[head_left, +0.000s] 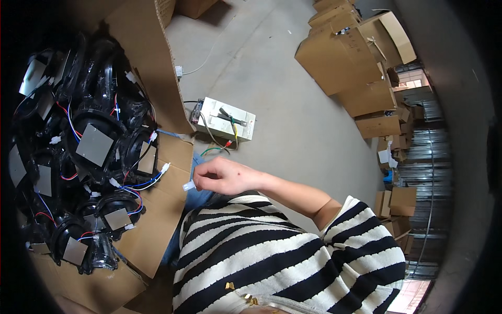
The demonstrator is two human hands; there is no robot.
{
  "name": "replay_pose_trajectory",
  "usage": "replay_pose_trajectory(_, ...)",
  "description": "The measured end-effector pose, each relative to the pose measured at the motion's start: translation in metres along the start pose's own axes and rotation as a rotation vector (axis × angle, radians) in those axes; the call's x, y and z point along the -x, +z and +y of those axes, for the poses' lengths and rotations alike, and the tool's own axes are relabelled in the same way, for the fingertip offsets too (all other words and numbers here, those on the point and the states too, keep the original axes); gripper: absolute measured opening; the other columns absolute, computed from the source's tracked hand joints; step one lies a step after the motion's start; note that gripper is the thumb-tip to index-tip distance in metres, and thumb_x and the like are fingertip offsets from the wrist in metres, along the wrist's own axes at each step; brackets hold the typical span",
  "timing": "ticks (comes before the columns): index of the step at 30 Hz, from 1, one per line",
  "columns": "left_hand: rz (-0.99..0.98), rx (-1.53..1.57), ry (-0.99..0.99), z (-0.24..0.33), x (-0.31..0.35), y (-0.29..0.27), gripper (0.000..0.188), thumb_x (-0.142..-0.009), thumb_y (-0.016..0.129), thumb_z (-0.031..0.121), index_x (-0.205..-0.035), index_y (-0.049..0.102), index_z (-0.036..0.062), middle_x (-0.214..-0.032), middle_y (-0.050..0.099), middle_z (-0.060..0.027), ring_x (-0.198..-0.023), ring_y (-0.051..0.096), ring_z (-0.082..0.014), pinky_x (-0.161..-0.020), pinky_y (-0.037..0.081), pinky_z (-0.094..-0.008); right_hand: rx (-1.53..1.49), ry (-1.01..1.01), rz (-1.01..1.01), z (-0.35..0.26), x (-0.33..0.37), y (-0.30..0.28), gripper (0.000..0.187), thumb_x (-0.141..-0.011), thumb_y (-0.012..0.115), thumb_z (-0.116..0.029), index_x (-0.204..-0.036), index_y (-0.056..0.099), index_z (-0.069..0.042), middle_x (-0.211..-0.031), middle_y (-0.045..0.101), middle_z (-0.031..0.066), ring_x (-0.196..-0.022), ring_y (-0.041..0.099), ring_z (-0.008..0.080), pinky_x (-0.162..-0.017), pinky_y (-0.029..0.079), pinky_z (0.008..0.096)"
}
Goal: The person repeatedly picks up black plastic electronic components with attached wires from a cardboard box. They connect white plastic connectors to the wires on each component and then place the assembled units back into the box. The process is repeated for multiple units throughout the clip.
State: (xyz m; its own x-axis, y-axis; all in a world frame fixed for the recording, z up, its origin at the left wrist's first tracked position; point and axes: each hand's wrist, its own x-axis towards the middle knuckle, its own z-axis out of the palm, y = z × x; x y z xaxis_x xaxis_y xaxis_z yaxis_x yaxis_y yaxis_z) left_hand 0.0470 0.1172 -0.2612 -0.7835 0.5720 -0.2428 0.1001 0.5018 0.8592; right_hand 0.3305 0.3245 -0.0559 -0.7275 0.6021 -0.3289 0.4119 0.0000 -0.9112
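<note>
My right hand (222, 175) is closed, thumb and fingers pinching a small white plastic connector (189, 186). It hovers over my jeans, beside the flap of an open cardboard box (166, 152). Several black round parts (94, 146) wrapped in clear film crowd the box, with square silvery plates and red, blue and white wires. The nearest wire bundle (149, 183) ends in white connectors at the box's right side. My left hand does not show.
A white electrical box (227, 120) with a black lever and coloured wires sits on the grey floor ahead. Stacked cartons (340, 57) stand at the far right, near shiny bundled stock (426, 172). A thin white cable (206, 57) runs across the floor.
</note>
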Motion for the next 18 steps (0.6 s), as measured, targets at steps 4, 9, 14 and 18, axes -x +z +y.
replay_pose_trajectory(4,-0.014,0.007,-0.001,0.001,-0.006,0.005,0.029,-0.086,0.047,0.021,-0.094,0.055,-0.0056,-0.085,0.059,-0.0094,-0.073,0.054,-0.0160,-0.066,0.042,-0.0279,-0.011,-0.009,0.026,0.001,0.000,-0.004,0.020,-0.078,0.047,-0.016,-0.072,0.055,0.001,-0.057,0.051,0.0063,-0.052,0.044,0.0104,-0.049,0.036,0.0278)
replay_pose_trajectory(9,-0.032,0.019,-0.006,0.002,-0.011,0.012,0.029,-0.086,0.047,0.021,-0.095,0.055,-0.0053,-0.085,0.059,-0.0091,-0.073,0.054,-0.0157,-0.066,0.043,-0.0277,-0.041,-0.008,0.036,0.002,0.005,-0.002,0.020,-0.078,0.046,-0.016,-0.072,0.054,0.001,-0.056,0.050,0.0062,-0.052,0.043,0.0100,-0.049,0.036,0.0278)
replay_pose_trajectory(14,-0.043,0.028,0.000,0.005,-0.015,0.016,0.029,-0.085,0.047,0.021,-0.095,0.055,-0.0050,-0.086,0.059,-0.0089,-0.073,0.053,-0.0155,-0.066,0.043,-0.0274,-0.012,0.002,0.039,0.001,0.009,-0.005,0.019,-0.079,0.046,-0.015,-0.071,0.053,0.001,-0.056,0.049,0.0058,-0.052,0.043,0.0102,-0.049,0.036,0.0277)
replay_pose_trajectory(18,-0.049,0.037,0.000,0.007,-0.016,0.020,0.028,-0.085,0.047,0.021,-0.095,0.055,-0.0047,-0.086,0.058,-0.0087,-0.073,0.053,-0.0153,-0.065,0.043,-0.0273,-0.027,0.002,0.019,0.005,0.009,-0.007,0.018,-0.080,0.045,-0.014,-0.073,0.053,0.001,-0.061,0.052,0.0053,-0.057,0.046,0.0103,-0.053,0.038,0.0268)
